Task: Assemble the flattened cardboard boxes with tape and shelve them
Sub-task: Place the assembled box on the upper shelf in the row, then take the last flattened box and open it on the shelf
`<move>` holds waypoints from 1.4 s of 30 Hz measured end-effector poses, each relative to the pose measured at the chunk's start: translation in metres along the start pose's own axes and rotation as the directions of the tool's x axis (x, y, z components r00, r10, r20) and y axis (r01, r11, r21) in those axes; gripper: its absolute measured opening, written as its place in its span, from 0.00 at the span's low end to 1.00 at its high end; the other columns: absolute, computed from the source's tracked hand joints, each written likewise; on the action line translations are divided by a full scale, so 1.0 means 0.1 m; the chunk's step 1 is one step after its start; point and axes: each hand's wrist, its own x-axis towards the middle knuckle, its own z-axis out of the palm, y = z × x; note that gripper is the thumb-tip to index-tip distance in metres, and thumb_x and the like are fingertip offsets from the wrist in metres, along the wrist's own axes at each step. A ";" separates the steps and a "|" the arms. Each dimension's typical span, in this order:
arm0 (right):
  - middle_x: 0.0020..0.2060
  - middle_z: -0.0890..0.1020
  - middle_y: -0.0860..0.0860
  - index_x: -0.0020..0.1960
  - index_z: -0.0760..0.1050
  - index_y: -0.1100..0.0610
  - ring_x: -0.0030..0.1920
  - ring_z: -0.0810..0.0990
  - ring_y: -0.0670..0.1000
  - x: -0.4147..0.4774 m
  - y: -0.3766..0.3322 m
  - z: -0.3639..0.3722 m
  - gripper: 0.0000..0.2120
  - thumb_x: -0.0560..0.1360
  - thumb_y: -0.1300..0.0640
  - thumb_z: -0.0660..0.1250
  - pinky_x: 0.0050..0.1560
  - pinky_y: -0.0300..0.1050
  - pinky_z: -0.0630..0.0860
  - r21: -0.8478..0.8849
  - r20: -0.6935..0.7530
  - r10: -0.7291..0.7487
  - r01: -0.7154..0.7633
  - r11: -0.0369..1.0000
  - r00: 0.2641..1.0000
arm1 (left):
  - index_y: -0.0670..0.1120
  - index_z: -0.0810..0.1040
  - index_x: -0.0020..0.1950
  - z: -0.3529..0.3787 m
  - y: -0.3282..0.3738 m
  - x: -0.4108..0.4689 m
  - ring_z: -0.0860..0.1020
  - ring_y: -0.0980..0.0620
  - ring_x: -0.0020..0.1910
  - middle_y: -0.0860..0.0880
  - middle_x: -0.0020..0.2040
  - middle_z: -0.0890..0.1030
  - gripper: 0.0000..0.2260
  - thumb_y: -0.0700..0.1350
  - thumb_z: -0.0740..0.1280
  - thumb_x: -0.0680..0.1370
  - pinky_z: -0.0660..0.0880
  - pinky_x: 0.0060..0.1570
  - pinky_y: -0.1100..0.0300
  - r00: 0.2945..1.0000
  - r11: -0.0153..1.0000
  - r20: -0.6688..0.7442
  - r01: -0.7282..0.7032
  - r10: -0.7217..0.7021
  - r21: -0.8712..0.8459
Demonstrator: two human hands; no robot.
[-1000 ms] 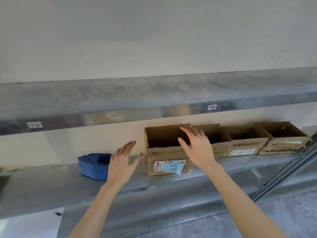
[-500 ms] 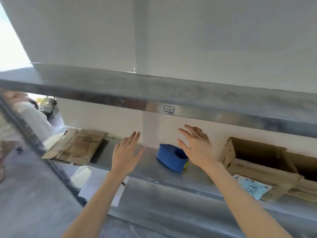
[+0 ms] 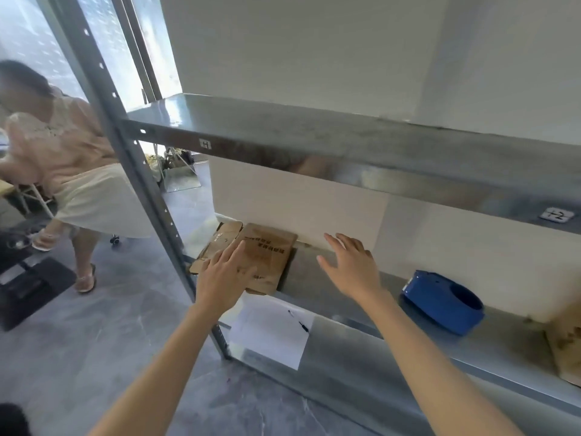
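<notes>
On the middle shelf (image 3: 303, 269), left end: flattened cardboard boxes (image 3: 267, 256) in a low stack, printed face up, just beside the upright post (image 3: 132, 158).
Left hand (image 3: 221, 278): reaches over the stack's left part, fingers straight and close together, holding nothing; contact with the cardboard impossible to tell.
Right hand (image 3: 352, 269): hovers above bare shelf just right of the stack, fingers spread, holding nothing.
Tape dispenser (image 3: 443, 302): blue, on the same shelf, off to the right of both hands, untouched.
Assembled box (image 3: 566, 344): only a corner in view at the far right edge (top out of frame).
Change: a second ago both hands by an open box in the row further right, dispenser to their left; now swung left past the dispenser to the flat stack.
Meaning for the task: probably one box shelved and the next flat one about to be taken; no grip made yet.
Next move: likely calls for freeing the top sheet alone, then unfolding and taping.
Elsewhere: another person (image 3: 63, 152) beyond the post; sheet of paper (image 3: 270, 332) on the lower shelf.
</notes>
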 end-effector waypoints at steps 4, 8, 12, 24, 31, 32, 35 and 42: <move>0.78 0.60 0.49 0.80 0.54 0.47 0.77 0.58 0.53 0.28 -0.22 0.34 0.30 0.81 0.39 0.54 0.72 0.53 0.61 -0.004 0.071 0.016 -0.015 1.000 0.997 | 0.58 0.52 0.80 0.15 -0.35 0.25 0.58 0.49 0.78 0.54 0.80 0.55 0.30 0.65 0.52 0.80 0.58 0.74 0.46 1.000 1.000 0.015 0.018 -0.019 0.020; 0.78 0.59 0.50 0.80 0.53 0.48 0.77 0.57 0.54 0.66 -0.33 0.66 0.31 0.81 0.38 0.54 0.72 0.52 0.60 -0.018 0.144 0.029 -0.027 0.999 0.989 | 0.56 0.52 0.81 0.29 -0.60 0.54 0.56 0.50 0.78 0.54 0.81 0.53 0.31 0.66 0.51 0.80 0.57 0.75 0.48 0.999 0.998 0.037 0.025 -0.027 0.059; 0.78 0.61 0.51 0.81 0.51 0.51 0.76 0.59 0.55 1.02 -0.40 0.95 0.34 0.81 0.37 0.55 0.72 0.53 0.61 -0.004 0.220 0.066 -0.067 0.998 0.973 | 0.54 0.51 0.81 0.42 -0.79 0.86 0.57 0.48 0.78 0.54 0.81 0.53 0.32 0.66 0.52 0.80 0.58 0.74 0.48 0.991 0.996 0.109 0.074 -0.079 0.056; 0.79 0.58 0.56 0.81 0.42 0.55 0.77 0.58 0.58 1.30 -0.57 1.46 0.40 0.80 0.37 0.57 0.73 0.56 0.62 0.023 0.335 0.264 -0.288 0.957 0.905 | 0.54 0.51 0.80 0.77 -1.26 1.53 0.62 0.43 0.74 0.48 0.78 0.63 0.41 0.73 0.57 0.73 0.61 0.70 0.43 0.922 0.972 0.339 0.224 -0.185 -0.078; 0.71 0.72 0.54 0.81 0.43 0.57 0.65 0.75 0.54 1.11 -0.78 1.51 0.41 0.80 0.41 0.60 0.61 0.50 0.76 0.237 0.252 0.350 -0.408 0.881 0.902 | 0.50 0.53 0.80 0.70 -1.27 1.65 0.62 0.39 0.72 0.42 0.74 0.65 0.46 0.71 0.66 0.70 0.64 0.70 0.40 0.904 0.926 0.393 0.279 -0.165 -0.253; 0.70 0.72 0.54 0.81 0.43 0.56 0.65 0.75 0.53 1.09 -0.79 1.49 0.41 0.80 0.40 0.61 0.60 0.49 0.76 0.254 0.232 0.360 -0.413 0.875 0.904 | 0.51 0.53 0.80 0.67 -1.25 1.66 0.61 0.39 0.73 0.43 0.74 0.65 0.47 0.71 0.67 0.70 0.63 0.70 0.40 0.908 0.919 0.393 0.273 -0.149 -0.284; 0.70 0.73 0.53 0.81 0.45 0.55 0.65 0.75 0.52 0.97 -0.79 1.37 0.40 0.80 0.41 0.62 0.60 0.48 0.77 0.309 0.147 0.373 -0.401 0.863 0.916 | 0.52 0.53 0.79 0.56 -1.12 1.67 0.60 0.39 0.73 0.43 0.75 0.63 0.48 0.72 0.68 0.68 0.62 0.70 0.38 0.920 0.889 0.383 0.243 -0.085 -0.387; 0.58 0.81 0.54 0.79 0.53 0.56 0.57 0.80 0.54 0.64 -0.69 0.98 0.37 0.78 0.45 0.67 0.54 0.52 0.79 0.415 -0.096 0.429 -0.356 0.837 0.898 | 0.59 0.52 0.78 0.27 -0.72 1.60 0.63 0.43 0.72 0.47 0.74 0.63 0.51 0.68 0.73 0.62 0.64 0.70 0.39 0.925 0.717 0.322 0.085 0.201 -0.692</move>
